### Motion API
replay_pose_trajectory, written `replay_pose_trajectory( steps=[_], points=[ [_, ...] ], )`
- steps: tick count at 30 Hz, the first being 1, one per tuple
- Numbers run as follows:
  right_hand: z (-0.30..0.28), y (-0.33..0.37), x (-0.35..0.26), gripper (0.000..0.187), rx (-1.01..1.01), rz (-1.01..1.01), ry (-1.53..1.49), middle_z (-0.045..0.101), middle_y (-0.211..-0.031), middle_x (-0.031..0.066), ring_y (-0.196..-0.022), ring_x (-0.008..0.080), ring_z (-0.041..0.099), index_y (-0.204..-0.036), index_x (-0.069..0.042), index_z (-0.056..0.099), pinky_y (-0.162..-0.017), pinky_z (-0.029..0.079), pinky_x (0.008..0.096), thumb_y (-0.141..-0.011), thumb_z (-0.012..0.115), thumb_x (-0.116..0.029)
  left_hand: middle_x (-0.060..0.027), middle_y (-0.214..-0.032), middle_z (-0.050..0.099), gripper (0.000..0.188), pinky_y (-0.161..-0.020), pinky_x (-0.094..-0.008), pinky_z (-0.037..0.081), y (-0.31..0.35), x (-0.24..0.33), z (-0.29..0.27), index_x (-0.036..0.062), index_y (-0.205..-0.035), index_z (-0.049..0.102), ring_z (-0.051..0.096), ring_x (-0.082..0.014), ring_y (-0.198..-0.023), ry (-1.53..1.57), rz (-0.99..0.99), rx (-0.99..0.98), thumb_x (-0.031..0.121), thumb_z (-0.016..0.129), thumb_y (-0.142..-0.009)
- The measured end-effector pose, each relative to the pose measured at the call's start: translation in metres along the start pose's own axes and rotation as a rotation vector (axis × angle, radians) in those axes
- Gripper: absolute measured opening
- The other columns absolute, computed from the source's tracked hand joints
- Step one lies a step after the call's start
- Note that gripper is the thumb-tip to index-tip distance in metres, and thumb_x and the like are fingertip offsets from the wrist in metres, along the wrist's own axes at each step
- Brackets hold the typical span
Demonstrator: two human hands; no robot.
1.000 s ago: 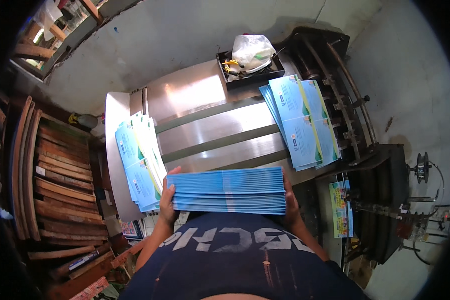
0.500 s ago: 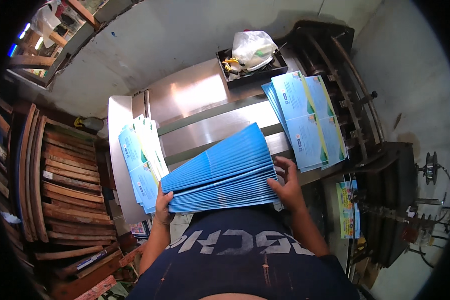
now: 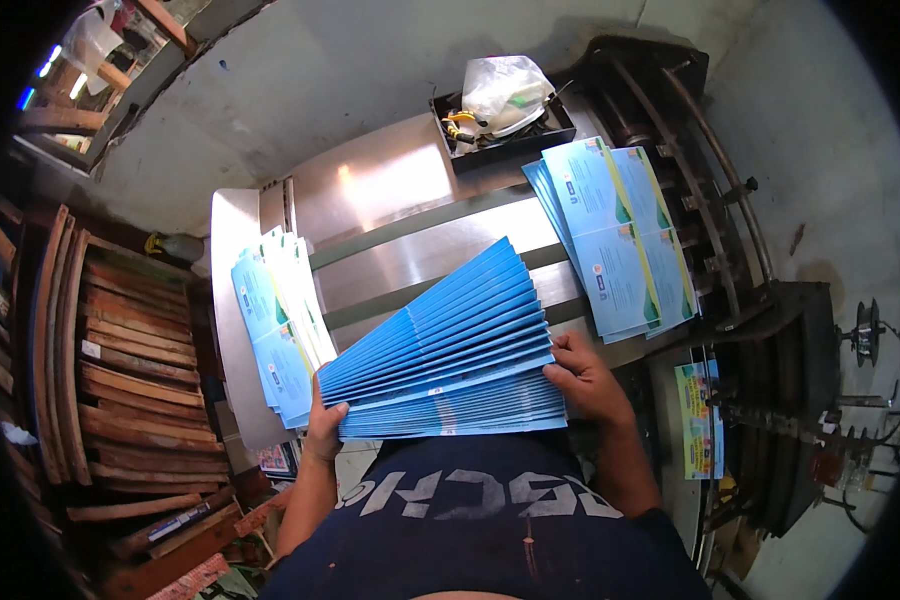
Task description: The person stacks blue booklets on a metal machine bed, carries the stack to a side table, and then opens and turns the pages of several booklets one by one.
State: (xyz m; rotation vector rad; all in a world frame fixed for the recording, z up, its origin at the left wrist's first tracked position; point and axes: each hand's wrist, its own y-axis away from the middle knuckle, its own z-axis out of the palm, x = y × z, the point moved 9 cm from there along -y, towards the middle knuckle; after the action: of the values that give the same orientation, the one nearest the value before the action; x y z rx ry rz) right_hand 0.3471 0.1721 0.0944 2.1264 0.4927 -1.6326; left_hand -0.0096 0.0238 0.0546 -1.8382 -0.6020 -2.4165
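Note:
A thick fan of blue printed sheets (image 3: 440,335) is spread between my hands, close to my body and over the near edge of the metal table. My left hand (image 3: 325,418) grips the narrow left end, thumb on top. At the wide right end, my right hand (image 3: 588,378) pinches the edges of the sheets between thumb and fingers. Beyond the right hand lies a stack of light blue printed sheets (image 3: 610,235). Another stack of such sheets (image 3: 275,335) rests near the left hand, at the table's left end.
The metal table (image 3: 370,185) has dark slots across it. A black tray (image 3: 510,145) with a white plastic bag and tools sits at its back. Dark machine bars (image 3: 710,200) stand at the right. Wooden slats (image 3: 140,370) are stacked at the left. A colourful printed sheet (image 3: 698,420) hangs lower right.
The sheets have fanned wider at their right end, with larger gaps between the upper edges. My right hand has moved slightly right and down; the near edge of the fan sits lower.

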Motion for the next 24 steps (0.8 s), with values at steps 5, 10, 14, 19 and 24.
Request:
replay_pose_trajectory(
  steps=[5,10,14,19,24],
  points=[
    [-0.004,-0.005,0.011,0.019,0.043,0.082,-0.248,0.052,-0.095,0.0038,-0.089,0.0166,0.050,-0.098,-0.004,0.073,-0.086,0.041,0.0326,-0.083,0.074,-0.015,-0.0148,-0.135,0.050,0.084,-0.109,-0.0412,0.035,-0.001,-0.008,-0.004,0.0038,-0.146,0.033,0.048,-0.0270,-0.125,0.053,-0.009,0.022,0.033,0.072,-0.078],
    [-0.012,-0.007,0.028,0.015,0.090,0.149,-0.337,0.048,-0.092,-0.0005,-0.088,0.0124,0.047,-0.085,-0.008,0.072,-0.082,0.039,0.0284,-0.075,0.081,-0.013,-0.0149,-0.132,0.054,0.071,-0.107,-0.0397,0.039,0.000,-0.006,-0.001,0.0019,-0.145,0.035,0.052,-0.0262,-0.121,0.147,0.013,0.021,0.020,0.066,-0.083],
    [-0.030,0.006,0.012,0.017,0.114,0.013,-0.320,0.049,-0.097,0.0003,-0.095,0.0124,0.048,-0.085,-0.007,0.071,-0.085,0.040,0.0296,-0.076,0.081,-0.018,-0.0145,-0.130,0.054,0.067,-0.108,-0.0392,0.038,0.000,-0.004,0.010,0.0014,-0.143,0.037,0.052,-0.0260,-0.121,0.181,0.019,0.011,0.018,0.064,-0.083],
    [-0.097,0.037,-0.044,0.018,0.637,-0.220,-0.083,0.057,-0.115,0.0048,-0.101,0.0171,0.052,-0.087,-0.005,0.070,-0.093,0.040,0.0370,-0.080,0.077,-0.019,-0.0146,-0.129,0.055,0.065,-0.108,-0.0382,0.036,-0.002,-0.005,0.013,0.0005,-0.141,0.039,0.052,-0.0252,-0.119,0.180,0.048,0.019,0.019,0.062,-0.082],
    [-0.240,0.118,-0.035,0.026,1.269,-0.277,-0.110,0.063,-0.103,0.0125,-0.097,0.0223,0.058,-0.104,0.002,0.064,-0.090,0.047,0.0403,-0.094,0.066,-0.022,-0.0149,-0.128,0.055,0.066,-0.107,-0.0378,0.037,-0.005,0.004,0.017,-0.0007,-0.141,0.039,0.053,-0.0251,-0.119,0.220,0.076,-0.024,0.019,0.061,-0.081]
  ],
)
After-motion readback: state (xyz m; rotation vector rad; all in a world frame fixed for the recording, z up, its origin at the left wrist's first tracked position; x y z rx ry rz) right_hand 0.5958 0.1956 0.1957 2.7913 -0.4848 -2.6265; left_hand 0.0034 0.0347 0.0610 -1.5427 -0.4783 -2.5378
